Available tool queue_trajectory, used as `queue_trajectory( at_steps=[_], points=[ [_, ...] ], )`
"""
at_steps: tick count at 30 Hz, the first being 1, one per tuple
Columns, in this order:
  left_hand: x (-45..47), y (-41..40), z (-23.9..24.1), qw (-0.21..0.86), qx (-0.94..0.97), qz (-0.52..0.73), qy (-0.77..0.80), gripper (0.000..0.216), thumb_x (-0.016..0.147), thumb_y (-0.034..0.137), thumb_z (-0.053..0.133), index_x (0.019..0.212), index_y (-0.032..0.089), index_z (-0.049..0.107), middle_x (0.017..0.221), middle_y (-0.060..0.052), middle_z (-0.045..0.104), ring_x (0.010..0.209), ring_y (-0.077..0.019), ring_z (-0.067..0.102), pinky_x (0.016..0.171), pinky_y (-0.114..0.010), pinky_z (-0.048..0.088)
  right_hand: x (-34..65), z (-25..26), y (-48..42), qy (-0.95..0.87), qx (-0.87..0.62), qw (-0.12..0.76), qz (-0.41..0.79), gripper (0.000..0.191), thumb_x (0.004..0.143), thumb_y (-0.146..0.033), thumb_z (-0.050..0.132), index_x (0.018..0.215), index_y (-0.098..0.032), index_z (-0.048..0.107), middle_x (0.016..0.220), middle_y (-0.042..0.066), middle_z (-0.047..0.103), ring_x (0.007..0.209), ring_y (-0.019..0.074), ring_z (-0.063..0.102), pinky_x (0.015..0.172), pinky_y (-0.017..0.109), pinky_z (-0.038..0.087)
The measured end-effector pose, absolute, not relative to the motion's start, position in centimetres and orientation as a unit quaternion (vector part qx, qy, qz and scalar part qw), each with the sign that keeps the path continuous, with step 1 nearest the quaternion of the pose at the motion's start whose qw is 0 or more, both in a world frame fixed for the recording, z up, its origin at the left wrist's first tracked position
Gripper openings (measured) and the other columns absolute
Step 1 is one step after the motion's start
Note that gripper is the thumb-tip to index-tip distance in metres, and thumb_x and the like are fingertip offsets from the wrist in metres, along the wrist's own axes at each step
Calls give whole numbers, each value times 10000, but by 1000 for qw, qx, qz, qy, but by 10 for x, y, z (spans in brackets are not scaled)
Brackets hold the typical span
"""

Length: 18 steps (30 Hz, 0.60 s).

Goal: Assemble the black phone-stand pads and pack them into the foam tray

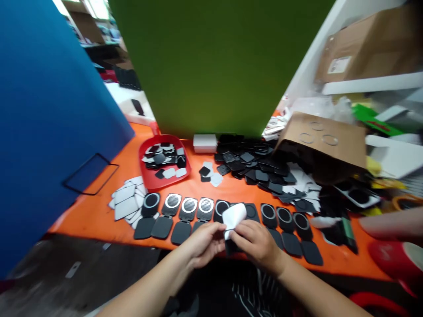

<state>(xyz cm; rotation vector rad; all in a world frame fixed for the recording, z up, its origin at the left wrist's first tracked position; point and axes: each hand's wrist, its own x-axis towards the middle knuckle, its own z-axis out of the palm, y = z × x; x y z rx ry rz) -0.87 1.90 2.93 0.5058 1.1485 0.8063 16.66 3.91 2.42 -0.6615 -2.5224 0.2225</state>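
Both hands meet at the front edge of the orange table over a white sheet-like piece point(234, 214) with rounded corners. My left hand point(208, 244) pinches its lower left side between thumb and fingers. From the right, my right hand point(256, 242) closes its fingers on the same piece. Something dark shows below it between the hands; its kind is partly hidden. Around them runs a row of black hinged square pads, many with a ring on the upper half, such as a ringed pad point(205, 207) to the left and another point(284, 215) to the right.
A red dustpan point(147, 176) holds black and white pieces at the left. White sheets point(127, 202) lie below it. Behind the row are a white box point(205, 144) and a heap of black pieces point(261, 165). A cardboard box point(324, 136) stands right; green point(211, 66) and blue point(49, 132) panels rise behind.
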Motion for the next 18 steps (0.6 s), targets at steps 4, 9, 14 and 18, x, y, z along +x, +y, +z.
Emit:
queue_trajectory(
  at_steps=[4, 9, 14, 18],
  points=[
    [-67, 19, 35, 595, 290, 396, 636, 250, 669, 372, 576, 669, 123, 594, 619, -35, 569, 597, -162, 552, 579, -291, 473, 160, 39, 44, -859, -266, 416, 134, 341, 779, -76, 499, 1070, -247, 548, 936, 70, 575, 920, 195, 541, 789, 356, 457],
    [-218, 24, 48, 274, 304, 407, 817, 209, 742, 347, 436, 717, 165, 536, 762, -30, 564, 934, -228, 489, 828, -329, 383, 161, 59, 64, -617, -450, 585, 273, 111, 827, -214, 482, 933, -236, 508, 917, 49, 557, 848, 170, 564, 776, 359, 452],
    [-300, 31, 33, 164, 305, 297, 890, 145, 623, 260, 601, 598, 138, 528, 694, -48, 549, 1012, -356, 443, 877, -493, 310, 160, 28, 79, -566, -546, 472, 399, 315, 774, -353, 550, 1034, -236, 418, 807, 10, 558, 721, 144, 571, 651, 281, 466],
    [-261, 25, 13, -6, 387, 293, 874, 226, 717, 352, 549, 818, 149, 552, 949, -78, 573, 1139, -371, 357, 896, -496, 330, 154, -3, 81, -562, -553, 410, 458, 391, 753, -370, 551, 1060, -217, 362, 763, 0, 542, 704, 153, 564, 654, 290, 458]
  ],
)
